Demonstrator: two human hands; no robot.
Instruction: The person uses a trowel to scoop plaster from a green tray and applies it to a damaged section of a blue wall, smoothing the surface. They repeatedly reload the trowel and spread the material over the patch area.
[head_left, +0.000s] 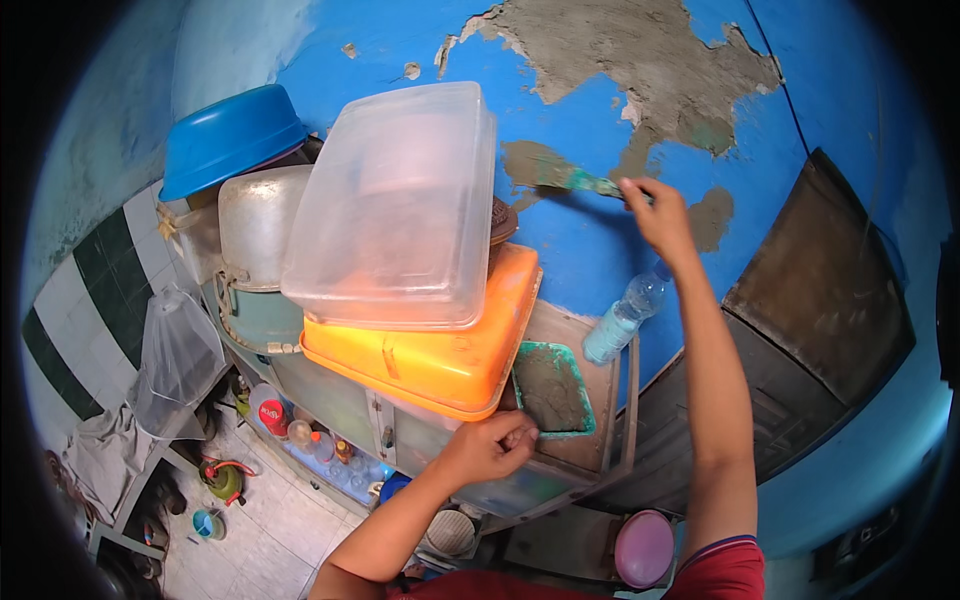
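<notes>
Blue wall, its far stretch crumbled to rough grey cement; against it the right hand pinches a smeared green scraper. Left hand curls beside a rectangular green tub of grainy mortar, near; cannot tell if gripping.

To my left: blue basin near silvery pot; green gas cylinder on tiled floor. Nearer me, round pink object.

Red short sleeve, blue trim at hem; bare hands.
</notes>
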